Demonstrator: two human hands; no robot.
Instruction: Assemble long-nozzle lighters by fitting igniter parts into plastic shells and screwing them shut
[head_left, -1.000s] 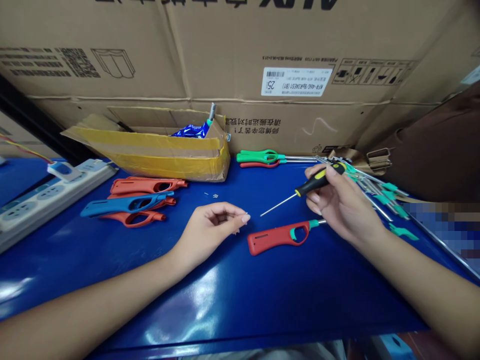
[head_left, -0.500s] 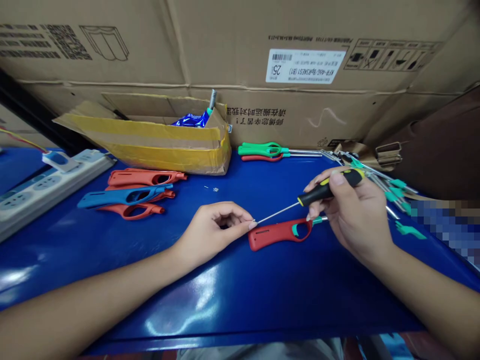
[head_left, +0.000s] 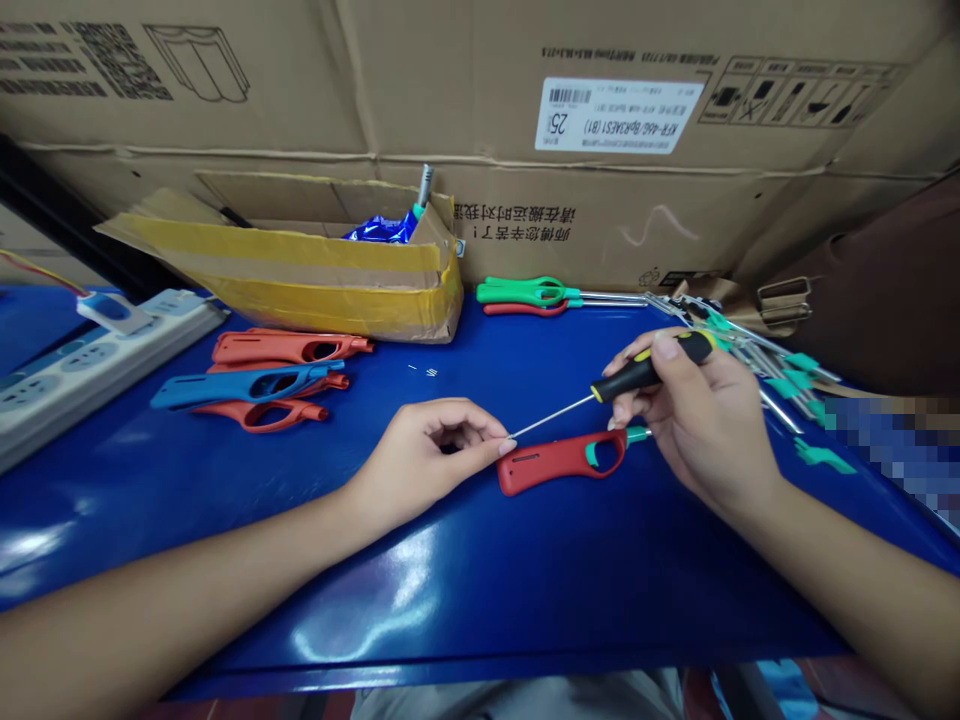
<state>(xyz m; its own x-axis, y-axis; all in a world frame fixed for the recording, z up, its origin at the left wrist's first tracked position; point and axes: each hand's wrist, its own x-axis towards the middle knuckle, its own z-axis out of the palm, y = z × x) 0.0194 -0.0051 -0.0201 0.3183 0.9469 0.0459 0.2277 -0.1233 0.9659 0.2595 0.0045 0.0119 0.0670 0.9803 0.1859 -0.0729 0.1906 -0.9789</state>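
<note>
My right hand grips a black and yellow screwdriver, its thin shaft pointing left and down. The shaft's tip meets the pinched fingertips of my left hand, which hold something too small to name. Just below the tip lies a red lighter handle with a green trigger on the blue table, beside my right hand's lower fingers.
A taped cardboard box with a blue bag sits at the back left. Red and blue handle shells lie left of centre, by a white power strip. Green and red lighters and several metal-tubed parts lie at the back right. Big cartons form the back wall.
The screwdriver tip has come down and left until it meets my left fingertips. My right hand moved a little closer to the red handle. My left hand stayed nearly in place.
</note>
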